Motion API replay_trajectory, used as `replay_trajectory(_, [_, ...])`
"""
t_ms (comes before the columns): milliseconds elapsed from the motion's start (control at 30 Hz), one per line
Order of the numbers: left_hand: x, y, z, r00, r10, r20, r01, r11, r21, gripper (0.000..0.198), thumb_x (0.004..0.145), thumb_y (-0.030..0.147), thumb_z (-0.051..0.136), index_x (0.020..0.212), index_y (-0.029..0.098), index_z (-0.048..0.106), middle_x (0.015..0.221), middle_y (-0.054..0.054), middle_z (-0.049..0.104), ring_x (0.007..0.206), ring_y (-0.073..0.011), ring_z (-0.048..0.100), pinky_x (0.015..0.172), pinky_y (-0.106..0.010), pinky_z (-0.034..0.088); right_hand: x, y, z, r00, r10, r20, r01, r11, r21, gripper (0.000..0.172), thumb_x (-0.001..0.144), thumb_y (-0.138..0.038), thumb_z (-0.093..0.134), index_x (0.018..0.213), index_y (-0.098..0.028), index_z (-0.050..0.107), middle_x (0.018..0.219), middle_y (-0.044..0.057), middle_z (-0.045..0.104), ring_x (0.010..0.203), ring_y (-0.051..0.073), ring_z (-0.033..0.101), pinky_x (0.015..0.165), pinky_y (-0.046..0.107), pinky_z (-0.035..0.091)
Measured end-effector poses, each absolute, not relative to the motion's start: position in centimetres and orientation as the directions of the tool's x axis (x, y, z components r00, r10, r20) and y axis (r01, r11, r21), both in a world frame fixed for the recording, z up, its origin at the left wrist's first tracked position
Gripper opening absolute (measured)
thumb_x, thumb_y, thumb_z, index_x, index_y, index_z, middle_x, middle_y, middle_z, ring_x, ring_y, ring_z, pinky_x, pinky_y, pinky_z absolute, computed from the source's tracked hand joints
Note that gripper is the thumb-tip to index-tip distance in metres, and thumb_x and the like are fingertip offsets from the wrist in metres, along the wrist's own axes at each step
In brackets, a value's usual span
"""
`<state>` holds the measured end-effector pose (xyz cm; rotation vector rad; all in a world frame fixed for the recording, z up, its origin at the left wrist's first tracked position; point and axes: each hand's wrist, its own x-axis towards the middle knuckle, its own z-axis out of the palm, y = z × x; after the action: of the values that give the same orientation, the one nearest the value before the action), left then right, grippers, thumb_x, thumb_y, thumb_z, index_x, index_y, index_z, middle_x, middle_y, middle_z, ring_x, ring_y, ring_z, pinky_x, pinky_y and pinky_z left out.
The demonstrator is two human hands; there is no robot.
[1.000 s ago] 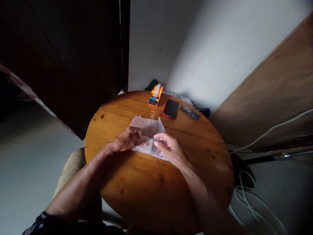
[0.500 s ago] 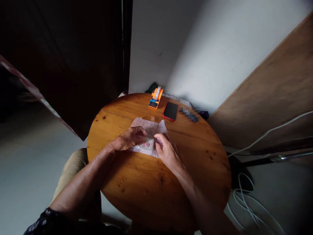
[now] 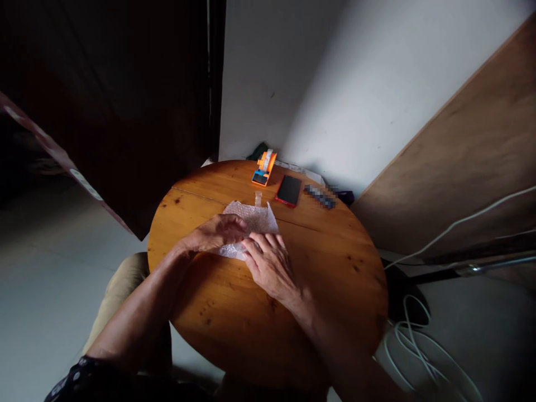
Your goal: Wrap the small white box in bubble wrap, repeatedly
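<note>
A sheet of clear bubble wrap (image 3: 253, 215) lies on the round wooden table (image 3: 335, 268), with a folded part showing between the hands. My left hand (image 3: 220, 230) is at its left side, fingers curled in on the wrap; the fingertips are partly hidden. Across the right part of the wrap lies my right hand (image 3: 270, 263), palm down with fingers stretched out and slightly apart. The small pale packet with reddish marks, visible earlier on the wrap, is now covered. Just beyond the wrap's far edge, a short strip of clear tape (image 3: 258, 198) rests on the wood.
An orange and blue tape dispenser (image 3: 264, 167) stands at the table's far side. Right of it lie a phone in a red case (image 3: 288, 190) and a blurred dark object (image 3: 320, 196). White cable (image 3: 412, 335) coils on the floor at the right.
My right hand has moved from a curled pose at the packet to flat on the wrap, whose right side is folded over leftward. The packet has gone out of sight.
</note>
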<state>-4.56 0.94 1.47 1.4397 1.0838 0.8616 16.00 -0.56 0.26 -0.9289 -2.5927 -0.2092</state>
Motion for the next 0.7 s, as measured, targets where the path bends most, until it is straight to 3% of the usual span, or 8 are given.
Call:
replay_trajectory(100, [-5.8, 0.5, 2.0, 0.314, 0.949, -0.009, 0.352, -0.107, 0.93, 0.039, 0.074, 0.031, 0.067, 0.11, 0.017, 0.063, 0.107, -0.007, 0.069, 0.094, -0.019, 0.064, 0.079, -0.028, 0.05, 15.9, -0.7, 0.6, -0.727, 0.572, 0.379, 0.638, 0.767, 0.065, 0.024, 0.098, -0.027, 0.05, 0.12, -0.025, 0.06, 0.112, 0.006, 0.065, 0.096, 0.024, 0.052, 0.084, 0.04, 0.034])
replay_trajectory(233, [-6.0, 0.4, 1.5, 0.134, 0.989, -0.06, 0.726, -0.057, 0.685, 0.034, 0.076, 0.019, 0.058, 0.108, 0.019, 0.067, 0.095, -0.004, 0.071, 0.083, -0.0181, 0.065, 0.07, -0.026, 0.047, 15.6, -0.8, 0.9, -0.739, 0.587, 0.329, 0.646, 0.757, 0.1, 0.019, 0.098, -0.031, 0.053, 0.114, -0.028, 0.062, 0.108, 0.005, 0.064, 0.095, 0.023, 0.052, 0.084, 0.04, 0.033])
replay_trajectory(300, [-5.7, 0.5, 0.9, 0.047, 0.998, -0.05, 0.826, -0.011, 0.564, 0.032, 0.076, 0.016, 0.053, 0.105, 0.02, 0.068, 0.088, -0.004, 0.071, 0.078, -0.0178, 0.065, 0.068, -0.026, 0.046, 15.4, -0.9, 0.9, -0.736, 0.597, 0.32, 0.655, 0.747, 0.112, 0.019, 0.097, -0.031, 0.054, 0.115, -0.027, 0.061, 0.109, 0.006, 0.063, 0.096, 0.024, 0.052, 0.085, 0.041, 0.033])
replay_trajectory(400, [-5.6, 0.2, 0.0, 0.002, 1.0, 0.016, 0.891, -0.009, 0.455, 0.032, 0.077, 0.018, 0.055, 0.107, 0.019, 0.067, 0.094, -0.006, 0.072, 0.084, -0.0201, 0.066, 0.073, -0.028, 0.048, 15.1, -1.1, 0.8, -0.734, 0.604, 0.311, 0.663, 0.736, 0.135, 0.019, 0.098, -0.031, 0.053, 0.114, -0.026, 0.06, 0.112, 0.007, 0.062, 0.098, 0.024, 0.052, 0.086, 0.041, 0.032])
replay_trajectory(533, [-6.7, -1.6, -0.1, -0.157, 0.984, 0.08, 0.911, 0.114, 0.397, 0.04, 0.079, 0.033, 0.06, 0.115, 0.016, 0.064, 0.103, -0.012, 0.07, 0.089, -0.0242, 0.067, 0.08, -0.033, 0.05, 14.9, -1.2, 0.8, -0.735, 0.604, 0.308, 0.666, 0.729, 0.159, 0.017, 0.1, -0.03, 0.049, 0.111, -0.024, 0.06, 0.109, 0.007, 0.063, 0.097, 0.024, 0.052, 0.085, 0.041, 0.032])
replay_trajectory(700, [-7.1, -3.6, 1.3, -0.248, 0.963, -0.104, 0.815, 0.266, 0.515, 0.057, 0.079, 0.042, 0.061, 0.128, 0.011, 0.057, 0.091, -0.009, 0.075, 0.084, -0.0234, 0.07, 0.073, -0.03, 0.05, 14.8, -1.3, 0.8, -0.736, 0.59, 0.332, 0.662, 0.73, 0.17, 0.018, 0.101, -0.027, 0.046, 0.111, -0.023, 0.06, 0.105, 0.007, 0.063, 0.094, 0.024, 0.052, 0.084, 0.041, 0.032])
